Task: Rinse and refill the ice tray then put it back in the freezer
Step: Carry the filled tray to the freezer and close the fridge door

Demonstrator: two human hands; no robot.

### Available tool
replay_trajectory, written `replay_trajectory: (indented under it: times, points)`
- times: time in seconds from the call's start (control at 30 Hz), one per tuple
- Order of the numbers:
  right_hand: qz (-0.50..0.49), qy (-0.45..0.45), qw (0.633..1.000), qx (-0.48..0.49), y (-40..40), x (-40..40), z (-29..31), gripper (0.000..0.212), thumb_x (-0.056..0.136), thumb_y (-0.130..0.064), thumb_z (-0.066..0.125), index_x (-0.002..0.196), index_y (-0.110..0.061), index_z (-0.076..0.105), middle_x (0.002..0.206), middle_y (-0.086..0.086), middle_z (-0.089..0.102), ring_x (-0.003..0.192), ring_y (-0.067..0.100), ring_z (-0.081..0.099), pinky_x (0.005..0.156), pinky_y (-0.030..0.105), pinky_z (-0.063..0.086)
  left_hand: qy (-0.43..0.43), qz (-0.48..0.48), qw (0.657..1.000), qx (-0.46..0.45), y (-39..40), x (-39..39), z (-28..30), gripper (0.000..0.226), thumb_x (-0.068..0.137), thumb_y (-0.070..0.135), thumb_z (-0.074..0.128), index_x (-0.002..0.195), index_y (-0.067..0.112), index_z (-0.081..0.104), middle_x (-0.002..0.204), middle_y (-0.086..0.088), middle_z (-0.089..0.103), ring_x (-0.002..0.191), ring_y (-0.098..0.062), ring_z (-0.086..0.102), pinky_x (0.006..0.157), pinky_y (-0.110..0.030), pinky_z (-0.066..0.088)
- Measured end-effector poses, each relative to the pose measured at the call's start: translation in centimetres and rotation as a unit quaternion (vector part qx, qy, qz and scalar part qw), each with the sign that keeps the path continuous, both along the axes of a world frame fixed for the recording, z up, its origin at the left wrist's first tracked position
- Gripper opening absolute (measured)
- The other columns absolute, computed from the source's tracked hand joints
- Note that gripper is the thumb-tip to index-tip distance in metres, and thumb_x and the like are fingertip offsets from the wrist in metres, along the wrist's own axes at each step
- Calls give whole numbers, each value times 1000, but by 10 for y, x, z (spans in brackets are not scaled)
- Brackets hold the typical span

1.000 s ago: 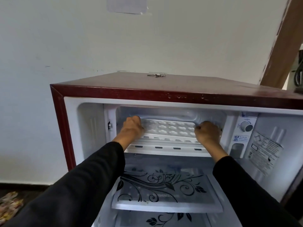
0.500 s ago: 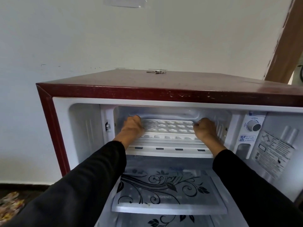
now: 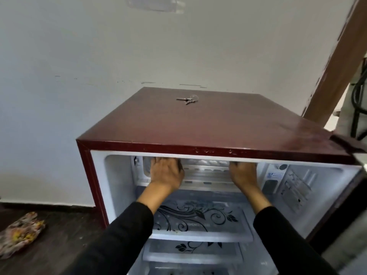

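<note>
Maroon metal formed the flat top of the small fridge [image 3: 214, 126], on which a bunch of silver keys [image 3: 186, 100] was laid; a crumpled patterned cloth [image 3: 19, 235] was seen on the dark floor; the fridge's front lip hid much of the freezer compartment [image 3: 204, 171]. The white plastic ice tray [image 3: 204, 162] was lodged inside, gripped at its ends by the left hand [image 3: 165, 173] and right hand [image 3: 243, 173], fingers curled; floral glass shelves [image 3: 198, 221] were seen below.
</note>
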State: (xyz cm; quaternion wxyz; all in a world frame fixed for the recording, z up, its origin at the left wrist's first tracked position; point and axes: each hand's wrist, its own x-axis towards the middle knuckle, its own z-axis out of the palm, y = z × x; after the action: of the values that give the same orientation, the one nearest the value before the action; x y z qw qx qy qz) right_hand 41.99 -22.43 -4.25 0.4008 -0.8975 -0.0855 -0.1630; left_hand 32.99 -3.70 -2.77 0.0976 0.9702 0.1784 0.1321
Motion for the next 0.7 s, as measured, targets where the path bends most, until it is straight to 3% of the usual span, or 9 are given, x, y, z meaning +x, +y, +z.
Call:
replay_trajectory:
  times: [0.1, 0.17, 0.23, 0.3, 0.43, 0.7]
  points:
    - [7, 47, 999, 6, -12, -33, 11, 39, 98, -15, 46, 60, -7, 43, 61, 7, 46, 67, 27, 48, 64, 30, 32, 29, 7, 999, -34, -17, -25, -3, 53, 101, 34, 26, 138, -1, 39, 148, -22, 37, 141, -35, 25, 119, -42, 12]
    - [28, 32, 999, 7, -20, -53, 13, 31, 99, -25, 47, 79, -3, 54, 79, 14, 58, 79, 32, 57, 70, 32, 41, 34, -4, 998, -51, -29, -46, -2, 57, 102, 34, 22, 148, 0, 22, 155, -21, 21, 146, -33, 13, 120, -41, 6]
    - [57, 24, 998, -8, -29, -77, 16, 39, 99, -31, 47, 121, 0, 55, 109, 20, 62, 95, 35, 61, 80, 32, 46, 20, -17, 999, -44, -43, -70, -1, 55, 103, 32, 22, 147, 0, 24, 155, -20, 23, 146, -32, 15, 120, -41, 8]
    - [65, 11, 998, -18, -40, -103, 18, 49, 99, -34, 47, 135, -2, 48, 124, 20, 60, 104, 33, 61, 83, 31, 44, -4, -33, 999, -41, -57, -96, 1, 52, 103, 30, 23, 145, 0, 29, 154, -19, 28, 144, -30, 19, 119, -40, 8]
    - [68, -3, 998, 1, -64, -157, 15, 50, 99, -38, 46, 136, -5, 47, 136, 14, 53, 126, 28, 48, 101, 36, 38, -35, -59, 995, -67, -85, -149, 3, 52, 104, 31, 21, 147, 2, 27, 155, -15, 26, 146, -25, 16, 119, -35, 3]
    - [39, -16, 998, 42, -111, -285, -2, 47, 98, -38, 47, 135, -8, 50, 137, 7, 53, 128, 21, 47, 102, 25, 32, -83, -112, 983, -118, -144, -260, 3, 52, 104, 32, 26, 147, 3, 28, 155, -13, 28, 146, -25, 15, 119, -35, 1]
